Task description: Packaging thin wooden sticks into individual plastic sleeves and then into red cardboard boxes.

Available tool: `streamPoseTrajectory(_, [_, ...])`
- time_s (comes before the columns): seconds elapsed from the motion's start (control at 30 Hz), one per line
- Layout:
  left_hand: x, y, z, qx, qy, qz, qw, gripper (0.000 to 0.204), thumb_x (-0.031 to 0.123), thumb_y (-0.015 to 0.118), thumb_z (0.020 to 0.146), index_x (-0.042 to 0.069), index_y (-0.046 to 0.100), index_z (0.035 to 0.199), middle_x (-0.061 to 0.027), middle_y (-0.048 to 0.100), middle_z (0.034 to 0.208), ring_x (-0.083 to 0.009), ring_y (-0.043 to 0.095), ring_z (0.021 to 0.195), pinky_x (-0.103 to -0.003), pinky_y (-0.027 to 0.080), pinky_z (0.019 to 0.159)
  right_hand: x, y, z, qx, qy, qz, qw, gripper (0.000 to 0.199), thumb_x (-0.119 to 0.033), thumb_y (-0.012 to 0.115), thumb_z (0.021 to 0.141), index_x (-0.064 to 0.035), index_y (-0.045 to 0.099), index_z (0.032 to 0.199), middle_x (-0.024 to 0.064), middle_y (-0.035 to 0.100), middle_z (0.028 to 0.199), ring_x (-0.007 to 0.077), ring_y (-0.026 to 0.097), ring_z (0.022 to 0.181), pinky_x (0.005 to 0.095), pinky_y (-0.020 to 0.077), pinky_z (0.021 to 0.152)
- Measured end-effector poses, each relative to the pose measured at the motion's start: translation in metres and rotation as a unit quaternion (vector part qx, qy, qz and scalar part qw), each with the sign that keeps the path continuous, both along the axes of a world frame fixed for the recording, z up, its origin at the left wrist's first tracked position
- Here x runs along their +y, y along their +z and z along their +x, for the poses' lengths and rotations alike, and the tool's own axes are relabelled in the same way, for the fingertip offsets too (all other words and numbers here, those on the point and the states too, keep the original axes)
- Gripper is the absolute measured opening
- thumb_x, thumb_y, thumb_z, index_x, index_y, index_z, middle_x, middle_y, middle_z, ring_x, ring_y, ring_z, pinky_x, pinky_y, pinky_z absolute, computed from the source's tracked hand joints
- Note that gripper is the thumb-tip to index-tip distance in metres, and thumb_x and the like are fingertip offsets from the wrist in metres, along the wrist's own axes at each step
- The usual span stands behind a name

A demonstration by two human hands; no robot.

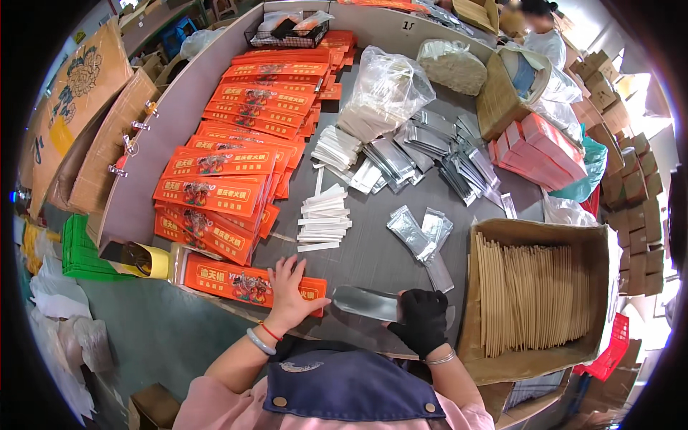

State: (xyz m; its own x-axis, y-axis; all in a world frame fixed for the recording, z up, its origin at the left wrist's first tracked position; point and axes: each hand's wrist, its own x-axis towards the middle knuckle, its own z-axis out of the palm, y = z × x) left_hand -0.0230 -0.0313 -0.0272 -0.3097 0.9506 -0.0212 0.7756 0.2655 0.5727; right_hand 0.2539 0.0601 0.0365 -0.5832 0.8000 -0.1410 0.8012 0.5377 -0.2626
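My left hand (288, 290) lies with spread fingers on the right part of a long orange-red printed paper sleeve (226, 279) at the table's near edge. It presses down without gripping. My right hand (421, 322), in a black fingerless glove, is closed on one end of a long glossy see-through strip with a rounded tip (367, 303); what exactly it is I cannot make out. The strip's tip points left, just short of the sleeve. Several silvery plastic-wrapped packets (423, 240) lie beyond the right hand. A stack of slim white paper packets (324, 218) sits beyond the left hand.
Overlapping piles of orange-red sleeves (222, 161) fill the left side. To the right stands a cardboard box (469, 287) of wooden chopsticks (534, 294). Farther back are a clear bag (387, 89), silvery packets (466, 165), pink packs (537, 154) and a wire basket (287, 32).
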Motion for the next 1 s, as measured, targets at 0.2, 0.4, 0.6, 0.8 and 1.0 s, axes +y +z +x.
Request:
streamPoseTrajectory(0.2, [0.003,0.005,0.001,-0.004,-0.028,-0.024,0.999,0.092,0.048,0.085,0.063,0.000,0.050,0.133,-0.0202,0.039,0.145,-0.0406,0.029,0.137,-0.060,0.015,0.113,-0.012,-0.046,-0.057,0.110,0.090,-0.014,0.990,0.066,-0.054,0.077,0.067,-0.0106,0.060,0.113,0.0101,0.061,0.103,0.0303,0.057,0.101,0.0489,0.0344,0.095])
streamPoseTrajectory(0.4, [0.038,0.013,-0.026,0.015,-0.071,0.037,0.997,0.050,0.023,0.078,0.074,0.004,0.062,0.118,-0.0158,0.058,0.120,-0.0378,0.051,0.114,-0.049,0.037,0.101,0.053,-0.058,-0.026,0.247,-0.145,0.081,0.955,0.066,-0.045,0.074,0.075,-0.0112,0.056,0.129,0.0190,0.055,0.124,0.0364,0.050,0.116,0.0527,0.0356,0.099])
streamPoseTrajectory(0.6, [0.081,-0.017,-0.040,0.122,-0.135,0.089,0.979,0.011,0.013,0.071,0.078,0.007,0.063,0.083,-0.0079,0.060,0.085,-0.0310,0.058,0.082,-0.043,0.046,0.072,0.093,-0.107,-0.015,0.128,-0.115,0.199,0.965,0.062,-0.036,0.076,0.075,-0.0133,0.058,0.130,0.0239,0.050,0.132,0.0446,0.044,0.123,0.0541,0.0350,0.103])
streamPoseTrajectory(0.8, [0.083,-0.008,-0.031,0.092,-0.194,0.119,0.969,0.007,0.011,0.063,0.083,0.006,0.058,0.084,-0.0112,0.058,0.082,-0.0321,0.057,0.080,-0.043,0.046,0.072,0.078,-0.064,-0.005,0.233,-0.020,0.077,0.969,0.061,-0.030,0.081,0.072,-0.0120,0.058,0.126,0.0229,0.050,0.134,0.0425,0.046,0.124,0.0493,0.0372,0.104])
streamPoseTrajectory(1.0, [0.116,0.002,0.035,0.064,-0.250,0.160,0.953,0.025,0.016,0.072,0.077,0.008,0.062,0.099,-0.0088,0.058,0.099,-0.0292,0.054,0.099,-0.042,0.044,0.084,0.022,-0.064,0.142,0.062,-0.395,0.258,0.880,0.035,-0.022,0.075,0.078,-0.0005,0.061,0.102,0.0179,0.059,0.098,0.0373,0.056,0.096,0.0467,0.0446,0.084])
